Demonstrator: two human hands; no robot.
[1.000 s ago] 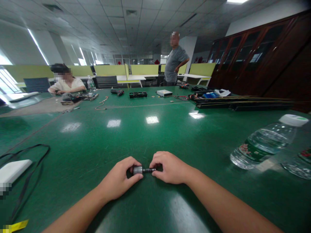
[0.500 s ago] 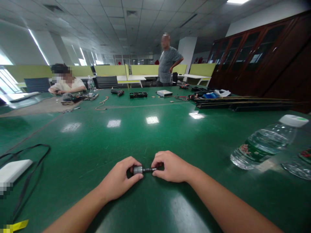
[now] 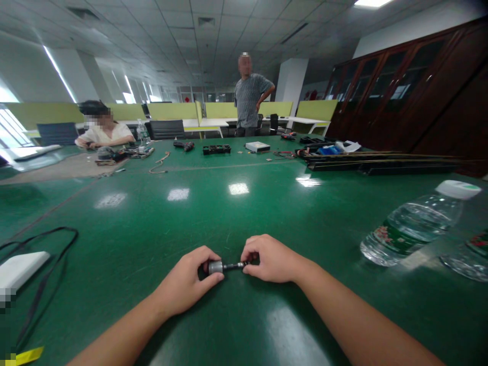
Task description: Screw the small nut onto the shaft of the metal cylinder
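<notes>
Two bare hands: my left hand [image 3: 191, 275] curls thumb and fingers around a short silver metal cylinder [image 3: 216, 267], that grip spread to its width; my right hand [image 3: 271, 259] pinches the tip of a thin dark metal shaft [image 3: 233, 266], its grip nearly together.
Cylinder and shaft: end to end in one line between my hands, at the glossy green worktop [image 3: 213, 211].
How far along: the two look joined; whether anything is loose or left to fit, I cannot tell.
Hidden: cylinder's left end, shaft's tip, behind my fingers.
Cut off: a clear plastic bottle [image 3: 463, 260], right edge.
</notes>
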